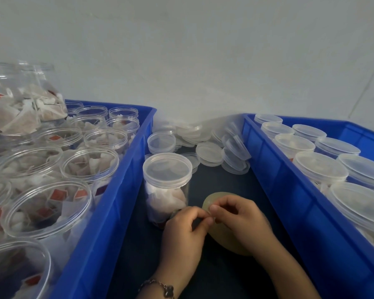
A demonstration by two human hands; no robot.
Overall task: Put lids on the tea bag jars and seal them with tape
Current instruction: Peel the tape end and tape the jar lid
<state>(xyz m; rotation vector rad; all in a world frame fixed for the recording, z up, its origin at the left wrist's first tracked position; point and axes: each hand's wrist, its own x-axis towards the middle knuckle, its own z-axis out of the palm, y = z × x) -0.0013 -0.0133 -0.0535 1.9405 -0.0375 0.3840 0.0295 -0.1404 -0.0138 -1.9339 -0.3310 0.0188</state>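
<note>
Both hands (209, 221) pinch tape roll (222, 231) beside lidded jar (166, 186); no legible labels.

Left crate (108, 197) and right crate (289, 190): blue moulded plastic, smooth, slight sheen. Open jars (89, 162): clear plastic, glossy, ribbed thread at the rims. Capped jar (166, 186): same clear wall, lid (167, 167) of cloudy translucent plastic, duller finish. Loose lids (209, 153) alike, frosted. Tea bags (20, 113): thin whitish mesh or paper, matt, with red paper tags. Tape roll (222, 231): yellowish, semi-transparent, smooth. Tabletop (220, 182): dark, matt. Bracelet (160, 287): metal links, dull shine.
</note>
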